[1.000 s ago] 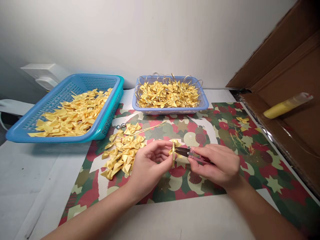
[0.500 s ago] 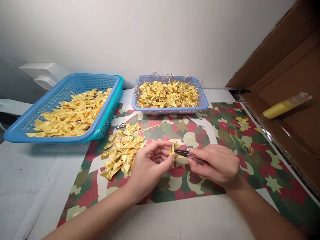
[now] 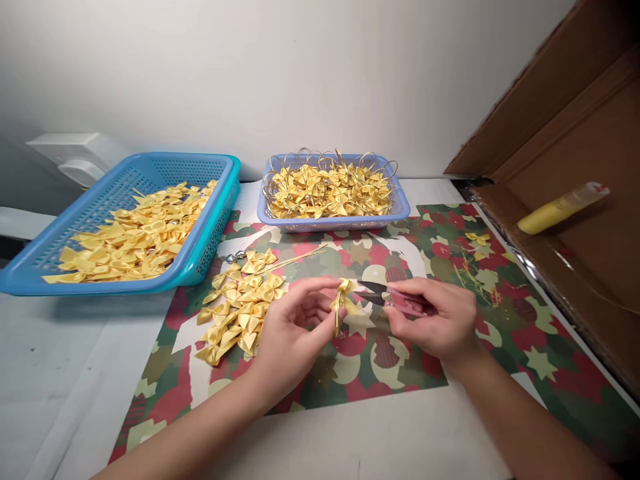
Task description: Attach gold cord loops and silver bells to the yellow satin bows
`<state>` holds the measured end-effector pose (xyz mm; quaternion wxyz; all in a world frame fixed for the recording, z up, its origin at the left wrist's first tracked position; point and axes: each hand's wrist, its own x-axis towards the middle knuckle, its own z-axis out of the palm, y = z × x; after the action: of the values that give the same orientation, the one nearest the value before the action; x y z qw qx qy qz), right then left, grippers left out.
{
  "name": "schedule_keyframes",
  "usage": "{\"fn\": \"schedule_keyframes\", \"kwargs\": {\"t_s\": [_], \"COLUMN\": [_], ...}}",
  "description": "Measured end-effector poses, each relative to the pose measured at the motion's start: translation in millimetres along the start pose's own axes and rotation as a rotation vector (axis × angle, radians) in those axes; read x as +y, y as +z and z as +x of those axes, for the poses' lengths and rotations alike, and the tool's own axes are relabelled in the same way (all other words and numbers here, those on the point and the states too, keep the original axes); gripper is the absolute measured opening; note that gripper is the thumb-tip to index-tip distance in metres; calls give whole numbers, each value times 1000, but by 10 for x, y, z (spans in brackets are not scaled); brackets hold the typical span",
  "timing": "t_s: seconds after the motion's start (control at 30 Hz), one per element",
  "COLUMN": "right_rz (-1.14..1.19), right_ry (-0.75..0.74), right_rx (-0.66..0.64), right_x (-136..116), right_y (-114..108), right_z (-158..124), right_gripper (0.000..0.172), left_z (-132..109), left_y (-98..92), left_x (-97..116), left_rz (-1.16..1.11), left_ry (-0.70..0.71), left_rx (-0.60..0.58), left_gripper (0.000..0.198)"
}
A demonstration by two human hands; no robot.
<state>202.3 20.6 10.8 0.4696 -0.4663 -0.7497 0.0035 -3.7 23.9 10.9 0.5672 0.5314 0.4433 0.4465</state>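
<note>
Between the thumb and fingers of my left hand point(image 3: 295, 333) is a yellow ribbon bow point(image 3: 345, 297) with gold wire looped at it. My right hand point(image 3: 437, 320) grips pink-handled thread snips point(image 3: 407, 303). Their dark blades are parted and point left, close to the bow's right side; whether they touch it I cannot tell. A loose pile of yellow bows point(image 3: 245, 303) lies just left of my left hand. Behind that pile are thin gold wire strips point(image 3: 295, 257) and small silver pieces point(image 3: 236, 257).
A blue basket point(image 3: 95, 200) of yellow bows stands at the left, nested in a turquoise one. A lilac basket point(image 3: 333, 225) at the back holds bows with gold wire loops. Clippings point(image 3: 480, 283) lie at the right, near a cardboard wall point(image 3: 560, 133) and a yellow tube point(image 3: 563, 208).
The snips' blades have opened and drawn slightly right, away from the wire. The bow has turned in my left hand. The whole view has shifted a little.
</note>
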Motion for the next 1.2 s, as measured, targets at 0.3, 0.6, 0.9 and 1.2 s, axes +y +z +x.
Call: {"fn": "schedule_keyframes", "kwargs": {"t_s": [0.3,0.6,0.9,1.2], "right_rz": [65,119,167,155], "right_ry": [16,48,94,132], "right_rx": [-103,-134,-169,-147], "right_x": [-46,-63,-64,-64], "right_y": [17,31,30,12], "right_z": [7,5,-9,0], "right_gripper": [5,5,6,6], "left_z": [-18,2,10,-8], "left_y": [-12,-18,-15,-13], "left_x": [-22,-29,-31,-31], "left_rz": [198,359,387,355], "left_ry": [238,398,421,349], "left_rx": [-11,-25,-29,-55], "left_gripper": [17,15,16,16]}}
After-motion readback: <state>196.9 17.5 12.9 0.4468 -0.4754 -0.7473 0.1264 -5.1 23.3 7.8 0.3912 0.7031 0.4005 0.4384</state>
